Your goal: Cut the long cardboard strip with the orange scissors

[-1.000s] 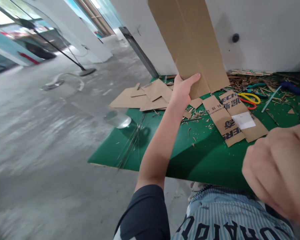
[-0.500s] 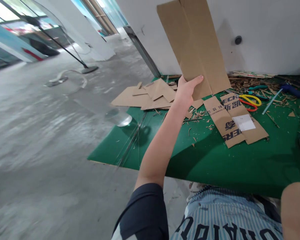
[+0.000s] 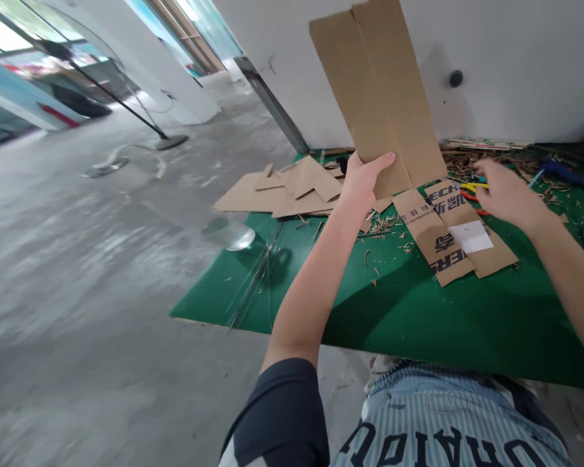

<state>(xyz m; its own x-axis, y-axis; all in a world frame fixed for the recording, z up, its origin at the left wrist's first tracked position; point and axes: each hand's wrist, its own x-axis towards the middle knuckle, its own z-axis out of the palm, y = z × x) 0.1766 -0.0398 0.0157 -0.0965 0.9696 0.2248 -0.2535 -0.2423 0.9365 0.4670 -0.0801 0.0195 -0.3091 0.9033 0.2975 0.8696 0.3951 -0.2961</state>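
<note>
My left hand [image 3: 365,176] grips the lower edge of a long brown cardboard sheet [image 3: 382,91], thumb on its near face. The sheet is upright, slightly tilted, in front of the white wall and has a crease down its length. My right hand [image 3: 503,191] is over the scissors [image 3: 474,187], its fingers apart and partly curved. Only parts of the scissors' yellow and red handles show under it, and I cannot tell whether the fingers touch them. Between my hands lie two printed cardboard strips [image 3: 442,240], one with a white label.
Cut cardboard pieces [image 3: 296,185] lie on the green tabletop [image 3: 394,311] at left. Near its left edge are a clear round object [image 3: 231,235] and thin clear strands [image 3: 255,279]. Scraps line the wall; a blue-handled tool [image 3: 564,172] with a cord lies at right.
My right hand has come in from the lower right and reached over the scissors. My left hand still holds the cardboard sheet in nearly the same place.
</note>
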